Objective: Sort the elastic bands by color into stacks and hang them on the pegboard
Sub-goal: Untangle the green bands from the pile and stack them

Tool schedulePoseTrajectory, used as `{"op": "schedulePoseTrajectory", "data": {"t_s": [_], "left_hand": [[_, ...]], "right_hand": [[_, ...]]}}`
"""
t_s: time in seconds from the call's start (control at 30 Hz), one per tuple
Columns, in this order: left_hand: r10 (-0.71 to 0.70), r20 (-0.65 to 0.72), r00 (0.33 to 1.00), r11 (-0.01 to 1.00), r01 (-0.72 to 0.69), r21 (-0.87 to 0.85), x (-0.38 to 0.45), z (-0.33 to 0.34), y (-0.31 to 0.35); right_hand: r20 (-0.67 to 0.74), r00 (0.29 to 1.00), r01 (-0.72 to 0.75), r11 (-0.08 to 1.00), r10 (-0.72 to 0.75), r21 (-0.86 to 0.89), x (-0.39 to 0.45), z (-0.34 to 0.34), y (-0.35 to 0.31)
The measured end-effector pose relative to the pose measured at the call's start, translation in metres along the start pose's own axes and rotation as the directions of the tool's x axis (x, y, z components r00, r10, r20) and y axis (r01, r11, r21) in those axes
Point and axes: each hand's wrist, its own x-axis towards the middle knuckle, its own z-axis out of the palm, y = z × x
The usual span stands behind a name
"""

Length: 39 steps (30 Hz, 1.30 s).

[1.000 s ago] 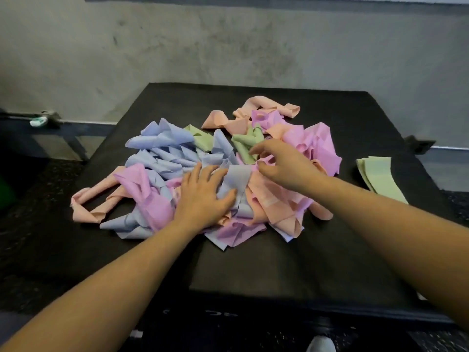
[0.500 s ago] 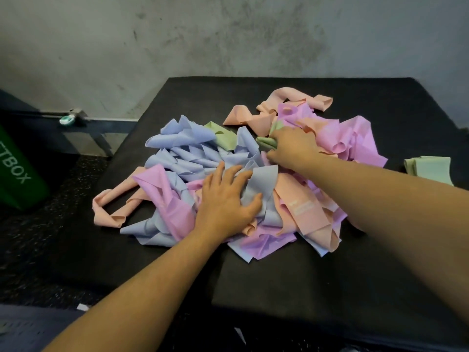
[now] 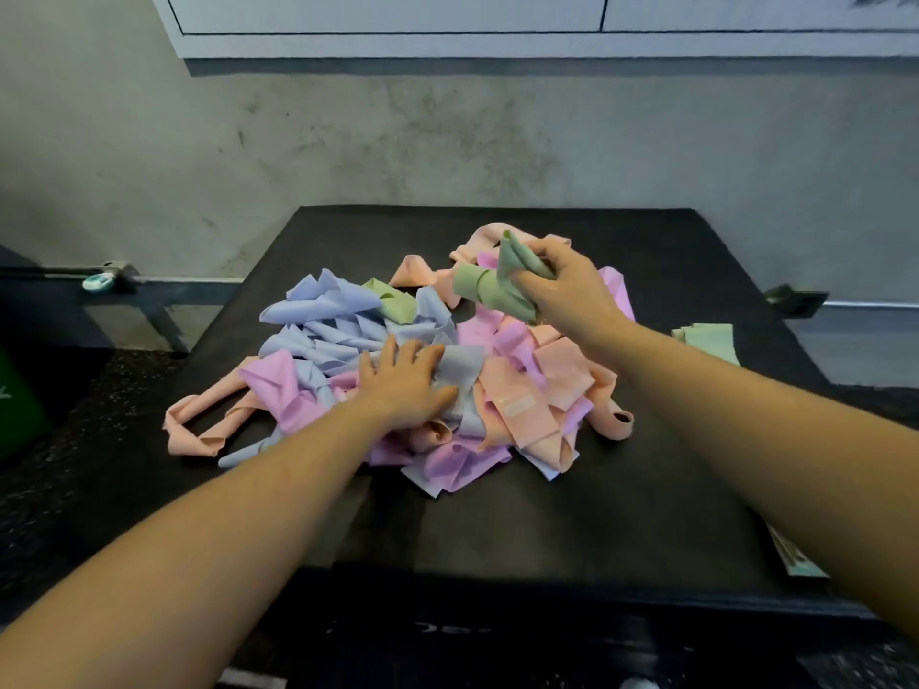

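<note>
In the head view, a tangled pile of elastic bands (image 3: pixel 447 370) in blue, pink, peach and green is seen spread over the middle of a black table (image 3: pixel 547 514). A crumpled green band (image 3: pixel 490 285) is gripped in the curled fingers of the right hand (image 3: pixel 567 285) and held just above the far side of the pile. The left hand (image 3: pixel 405 385) is laid flat on the pile, fingers spread and pressed on a blue band (image 3: pixel 460 370). A small stack of green bands (image 3: pixel 708 340) is seen at the table's right edge, well apart from the pile.
</note>
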Motion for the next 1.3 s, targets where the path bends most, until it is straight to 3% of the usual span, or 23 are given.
{"op": "schedulePoseTrajectory", "data": {"t_s": [0.1,0.17,0.27,0.37,0.43,0.53,0.63,0.7,0.83,0.97,1.03,1.13,1.2,1.3], "left_hand": [[-0.02,-0.109,0.994,0.989,0.004,-0.146,-0.014,-0.026,0.02],[-0.025,-0.277,0.96,0.908,-0.094,-0.409,-0.031,-0.034,0.034],[-0.013,-0.307,0.952,0.515,-0.256,-0.818,-0.062,-0.043,0.057],[0.015,-0.118,0.993,0.144,-0.119,-0.982,-0.103,-0.05,0.084],[0.077,-0.032,0.997,0.013,-0.033,-0.999,-0.125,-0.048,0.095],[0.144,-0.036,0.989,-0.008,-0.035,-0.999,-0.146,-0.039,0.102],[0.124,-0.073,0.99,0.02,-0.076,-0.997,-0.164,-0.039,0.109],[0.067,-0.121,0.99,0.092,-0.127,-0.988,-0.174,-0.037,0.112],[0.062,-0.313,0.948,0.359,-0.314,-0.879,-0.192,-0.031,0.115],[0.088,-0.377,0.922,0.383,-0.381,-0.842,-0.213,-0.023,0.12],[0.018,-0.372,0.928,0.256,-0.364,-0.896,-0.222,-0.022,0.121],[-0.1,-0.221,0.97,-0.13,-0.233,-0.964,-0.233,-0.025,0.12],[-0.114,-0.099,0.988,-0.325,-0.132,-0.936,-0.236,-0.029,0.117],[-0.113,-0.035,0.993,-0.416,-0.079,-0.906,-0.241,-0.032,0.113]], "right_hand": [[0.006,1.0,-0.029,0.994,0.028,0.104,-0.03,-0.017,-0.014],[0.003,0.995,-0.095,0.975,0.096,0.199,-0.051,-0.027,-0.023],[0.036,0.983,-0.182,0.926,0.18,0.332,-0.085,-0.038,-0.035],[0.084,0.974,-0.226,0.847,0.212,0.481,-0.123,-0.042,-0.041],[0.107,0.974,-0.227,0.81,0.202,0.54,-0.148,-0.044,-0.043],[0.103,0.973,-0.229,0.814,0.206,0.534,-0.179,-0.047,-0.04],[0.052,0.972,-0.227,0.854,0.23,0.468,-0.205,-0.051,-0.037],[0.041,0.964,-0.248,0.832,0.263,0.497,-0.221,-0.053,-0.035],[0.032,0.957,-0.267,0.834,0.288,0.483,-0.251,-0.055,-0.028],[0.019,0.954,-0.272,0.835,0.3,0.478,-0.278,-0.056,-0.027],[0.029,0.956,-0.271,0.842,0.292,0.467,-0.289,-0.057,-0.024],[0.012,0.969,-0.23,0.879,0.248,0.419,-0.304,-0.059,-0.024],[-0.015,0.981,-0.171,0.907,0.192,0.386,-0.312,-0.059,-0.025],[-0.032,0.994,-0.087,0.941,0.103,0.327,-0.321,-0.058,-0.027]]}}
